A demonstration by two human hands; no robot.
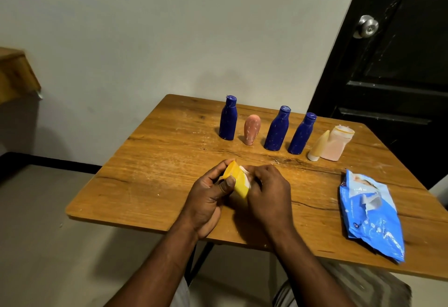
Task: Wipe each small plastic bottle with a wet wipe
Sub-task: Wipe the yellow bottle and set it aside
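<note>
Centre frame: our left hand (206,197) grips the yellow bottle (238,183), fingers curled round its cap end, long axis upper left to lower right. Our right hand (269,192), fingers curled, presses the wet wipe (244,169) on its right side.

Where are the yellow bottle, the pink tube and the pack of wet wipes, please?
yellow bottle (239,182), head view, on its flat yellow side.
pink tube (252,127), head view, on the middle of its body.
pack of wet wipes (371,217), head view, on its blue front.
</note>
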